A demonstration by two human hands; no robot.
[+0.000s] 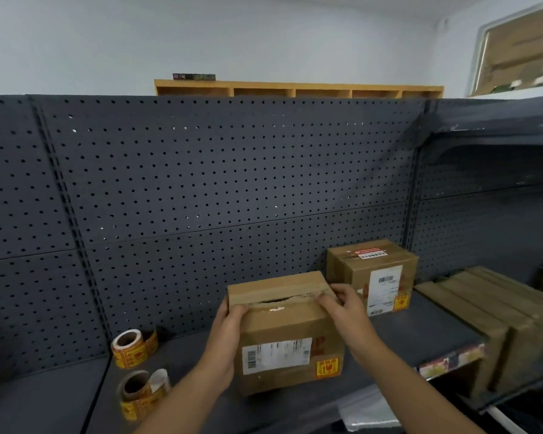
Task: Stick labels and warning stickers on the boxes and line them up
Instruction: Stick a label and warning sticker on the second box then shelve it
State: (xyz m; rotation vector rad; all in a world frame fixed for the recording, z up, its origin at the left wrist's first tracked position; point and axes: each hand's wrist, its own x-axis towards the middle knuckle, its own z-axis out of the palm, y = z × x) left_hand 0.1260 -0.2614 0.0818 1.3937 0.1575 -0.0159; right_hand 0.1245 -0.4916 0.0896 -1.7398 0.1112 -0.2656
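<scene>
while both hands hold the near cardboard box (284, 333) just above or on the dark shelf (420, 336), its torn top seam gapes open. the left hand (229, 321) curls its fingers over the left top edge; the right hand (339, 303) pinches the right top corner. a shipping label (276, 355) and a yellow warning sticker (327, 368) already sit on its front. squeezing that split flap could tear it further. pushing the box back carelessly may bump the finished box (373, 274) behind it, skewing the line. the sticker rolls (134, 347) lie well apart to the left, so snagging them seems unlikely.
</scene>
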